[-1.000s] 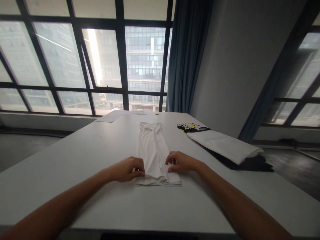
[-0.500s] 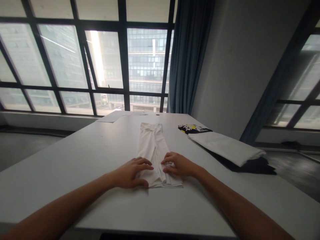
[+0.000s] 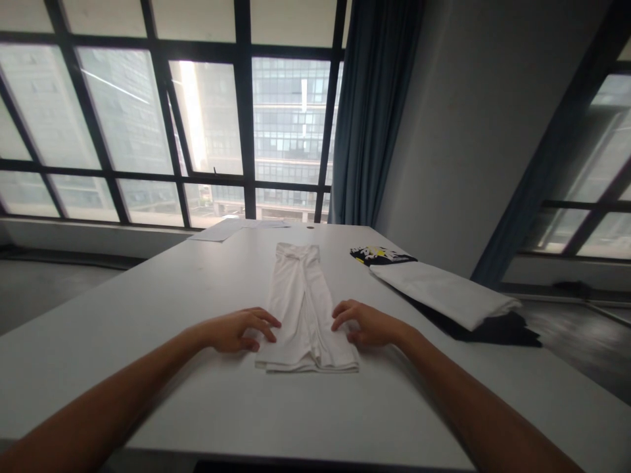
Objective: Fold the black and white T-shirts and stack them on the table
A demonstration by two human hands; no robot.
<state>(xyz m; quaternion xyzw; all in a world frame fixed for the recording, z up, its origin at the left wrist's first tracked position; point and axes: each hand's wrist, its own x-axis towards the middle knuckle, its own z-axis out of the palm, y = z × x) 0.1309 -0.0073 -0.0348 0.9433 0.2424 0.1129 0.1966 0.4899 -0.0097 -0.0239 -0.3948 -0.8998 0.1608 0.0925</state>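
Note:
A pair of white pants (image 3: 296, 295) lies flat on the table, waistband away from me and leg hems toward me. The two legs lie close together, with creases running down their middle. At the left edge of the pants is my left hand (image 3: 241, 330), fingers apart, the fingertips at the cloth. My right hand (image 3: 367, 323) rests by the right edge with its fingers spread and curved, their tips on or just over the fabric. Neither hand grips anything.
The white table (image 3: 162, 302) reaches toward the windows. On the right lies a stack of folded clothes: a white cloth (image 3: 444, 289) over a dark one (image 3: 507, 330), beside a black printed garment (image 3: 382, 255). Paper sheets (image 3: 219, 230) lie at the far left edge.
Both hands have moved outward from the middle of the pants, the left one to the left and the right one to the right. The lower legs now show more fully and lie flatter.

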